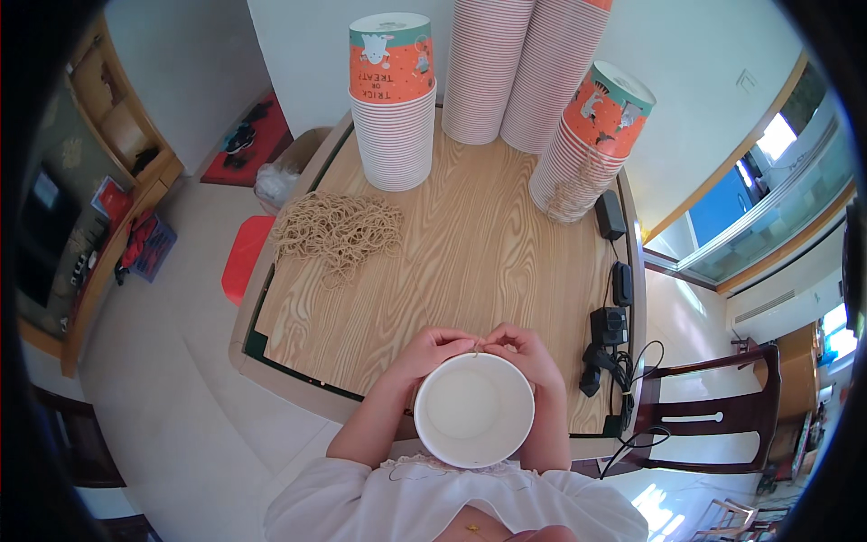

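A white paper bucket (pixel 474 411) rests against my front at the table's near edge, its open mouth facing up. At its far rim my left hand (pixel 435 350) and my right hand (pixel 526 352) meet, thumbs and fingers pinched together. Between the fingertips a short bit of tan twine (pixel 476 350) shows at the rim; most of it is hidden by the fingers. A loose, tangled heap of tan twine (pixel 339 230) lies farther off on the left of the table.
Upside-down bucket stacks stand at the far side: a left stack (pixel 391 135), tall stacks (pixel 488 81), and a right stack (pixel 578 172) with twine on its side. Black adapters (pixel 609 325) and cables line the right edge. A dark wooden chair (pixel 713 411) and red stool (pixel 246 257) flank the table.
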{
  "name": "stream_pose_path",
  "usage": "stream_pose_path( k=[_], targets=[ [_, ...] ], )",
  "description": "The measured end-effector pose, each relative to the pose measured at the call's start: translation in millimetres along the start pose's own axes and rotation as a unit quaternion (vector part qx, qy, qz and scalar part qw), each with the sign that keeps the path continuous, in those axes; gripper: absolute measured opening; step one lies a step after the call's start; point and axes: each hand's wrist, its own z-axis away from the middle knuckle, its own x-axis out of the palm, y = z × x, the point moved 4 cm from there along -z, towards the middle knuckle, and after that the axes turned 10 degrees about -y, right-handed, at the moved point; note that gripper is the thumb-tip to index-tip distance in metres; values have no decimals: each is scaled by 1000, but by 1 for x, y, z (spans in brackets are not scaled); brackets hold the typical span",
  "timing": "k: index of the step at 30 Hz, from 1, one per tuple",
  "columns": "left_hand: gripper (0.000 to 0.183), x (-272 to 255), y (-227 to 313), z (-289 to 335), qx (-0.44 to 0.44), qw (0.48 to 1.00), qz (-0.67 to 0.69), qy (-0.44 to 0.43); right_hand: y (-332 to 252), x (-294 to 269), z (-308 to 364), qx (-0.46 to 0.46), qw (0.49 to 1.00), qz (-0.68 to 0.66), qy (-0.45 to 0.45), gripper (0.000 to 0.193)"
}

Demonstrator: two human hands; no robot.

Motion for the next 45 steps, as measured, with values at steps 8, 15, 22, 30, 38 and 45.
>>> stream_pose_path(
  k=[8, 15, 22, 30, 38, 45],
  targets=[
    [16, -11, -3, -6, 9, 997, -72, 8, -1, 0, -6, -10, 999, 35, 1, 8],
    [13, -12, -3, -9, -6, 995, -95, 17, -4, -1, -7, -15, 1000, 21, -1, 11],
    [14, -16, -9, -13, -9, 996, -83, -22, -6, 1, -8, -51, 998, -14, -35, 20],
    [15, -18, -13, -14, -7, 999, -30, -36, -9, 4, -8, -35, 999, 14, -29, 13],
    [13, -16, -11, -14, 2, 998, -54, -23, -5, 3, -9, -38, 999, -3, -31, 11],
    [11, -16, -9, -12, 20, 998, -61, -20, -4, 1, -9, -68, 996, 26, -58, 10]
  ],
)
